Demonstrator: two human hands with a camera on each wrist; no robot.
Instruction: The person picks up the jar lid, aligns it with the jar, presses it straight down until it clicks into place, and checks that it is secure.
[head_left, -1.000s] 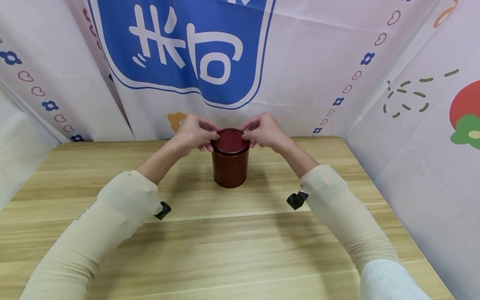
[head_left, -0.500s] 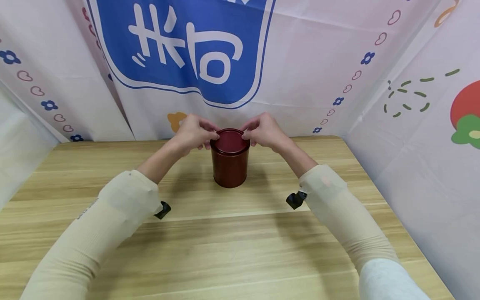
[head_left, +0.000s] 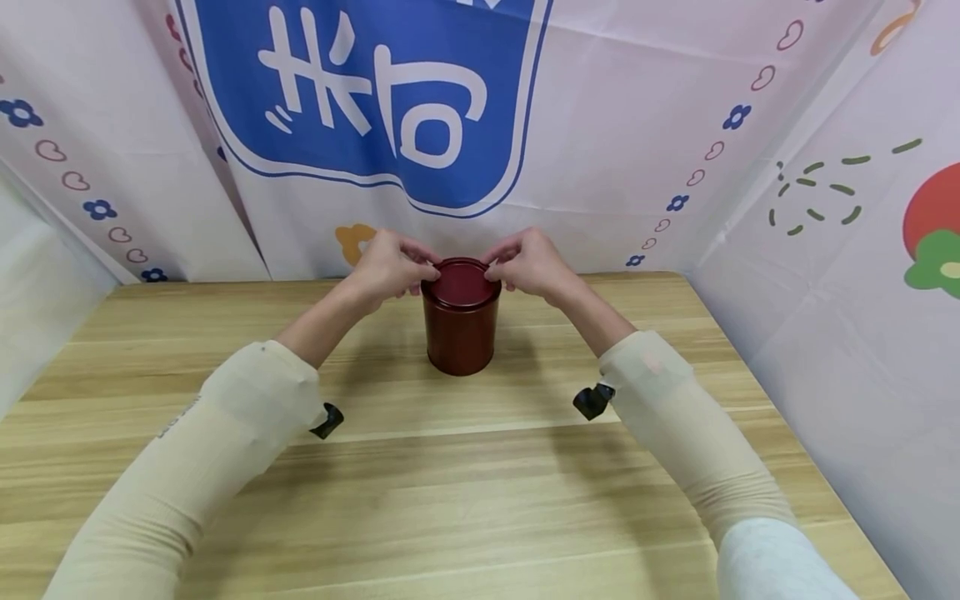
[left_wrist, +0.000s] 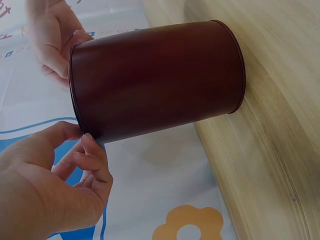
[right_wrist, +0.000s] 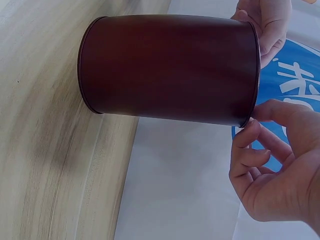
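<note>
A dark red cylindrical can (head_left: pixel 461 337) stands upright on the wooden table near the back wall, with a red lid (head_left: pixel 461 285) on its top. At the lid's left edge, my left hand (head_left: pixel 386 268) pinches the rim, thumb on top and a curled finger beneath. My right hand (head_left: pixel 531 267) pinches the opposite side in the same way. In the left wrist view the can's smooth side (left_wrist: pixel 155 82) appears sideways, the left hand (left_wrist: pixel 62 185) at its top rim. The right wrist view shows the right hand (right_wrist: pixel 280 165) with fingertips at the rim; the lid's top is hidden there.
The pale wooden table (head_left: pixel 465 492) runs back to a white printed cloth (head_left: pixel 600 150) hanging close behind the can. Another cloth wall (head_left: pixel 810 292) borders the table's right side. Black clips (head_left: pixel 594 401) stick out from the cream forearm sleeves (head_left: pixel 690 433).
</note>
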